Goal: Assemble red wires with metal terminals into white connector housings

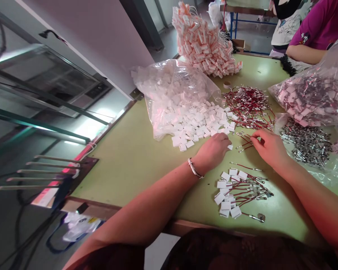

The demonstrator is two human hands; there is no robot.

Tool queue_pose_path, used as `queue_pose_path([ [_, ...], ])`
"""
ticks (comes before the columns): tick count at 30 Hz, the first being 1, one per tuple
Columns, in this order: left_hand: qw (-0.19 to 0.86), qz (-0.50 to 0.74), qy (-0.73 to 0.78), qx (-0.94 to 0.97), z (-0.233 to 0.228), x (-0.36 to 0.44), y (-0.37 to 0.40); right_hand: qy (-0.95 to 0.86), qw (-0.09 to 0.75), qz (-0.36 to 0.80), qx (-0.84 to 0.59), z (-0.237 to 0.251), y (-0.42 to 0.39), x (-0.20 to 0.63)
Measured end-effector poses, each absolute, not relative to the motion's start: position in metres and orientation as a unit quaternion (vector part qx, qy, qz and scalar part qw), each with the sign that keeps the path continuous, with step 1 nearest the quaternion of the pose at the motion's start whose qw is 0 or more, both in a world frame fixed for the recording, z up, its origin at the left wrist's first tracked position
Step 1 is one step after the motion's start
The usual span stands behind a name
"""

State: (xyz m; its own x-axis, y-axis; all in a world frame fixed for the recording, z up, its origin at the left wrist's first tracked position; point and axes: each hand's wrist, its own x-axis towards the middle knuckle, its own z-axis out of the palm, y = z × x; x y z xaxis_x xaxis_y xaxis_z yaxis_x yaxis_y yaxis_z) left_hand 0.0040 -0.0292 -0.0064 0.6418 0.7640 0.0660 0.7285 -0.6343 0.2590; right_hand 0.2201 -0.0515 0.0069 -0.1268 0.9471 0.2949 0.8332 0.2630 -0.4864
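Observation:
My left hand is closed with a small white plastic connector housing at its fingertips, beside the spread of loose white housings. Opposite it, my right hand pinches short red wires whose metal terminals point toward the left hand. A single red wire lies apart on the table below. Nearer my body is a group of red wires with white housings on their left ends. Behind the right hand sits a heap of red wires with metal ends.
A clear bag of housings lies left, with a tall orange-and-white bundle behind it. Bags at right hold pinkish parts and dark metal pieces. A co-worker's purple sleeve is far right. Metal prongs stick out at the table's left edge.

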Motion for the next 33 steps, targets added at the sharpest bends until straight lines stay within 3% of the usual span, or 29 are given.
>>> queue_pose_path([
  [5,0.134,0.102,0.437,0.883,-0.01,0.004,-0.034,-0.682,0.253,0.322,-0.605,0.014,-0.069,0.214],
  [8,0.194,0.171,0.444,0.858,-0.009,0.0,-0.032,-0.663,0.224,0.377,-0.607,0.016,-0.074,0.21],
  [13,0.446,0.342,0.501,0.658,-0.003,-0.004,-0.031,-0.694,0.24,0.323,-0.598,0.017,-0.078,0.206],
  [19,0.623,0.361,0.493,0.489,0.001,0.006,-0.038,-0.742,0.234,0.27,-0.567,0.017,-0.084,0.201],
  [33,0.662,0.302,0.463,0.506,0.002,0.008,-0.044,-0.777,0.209,0.21,-0.555,0.017,-0.081,0.205],
])
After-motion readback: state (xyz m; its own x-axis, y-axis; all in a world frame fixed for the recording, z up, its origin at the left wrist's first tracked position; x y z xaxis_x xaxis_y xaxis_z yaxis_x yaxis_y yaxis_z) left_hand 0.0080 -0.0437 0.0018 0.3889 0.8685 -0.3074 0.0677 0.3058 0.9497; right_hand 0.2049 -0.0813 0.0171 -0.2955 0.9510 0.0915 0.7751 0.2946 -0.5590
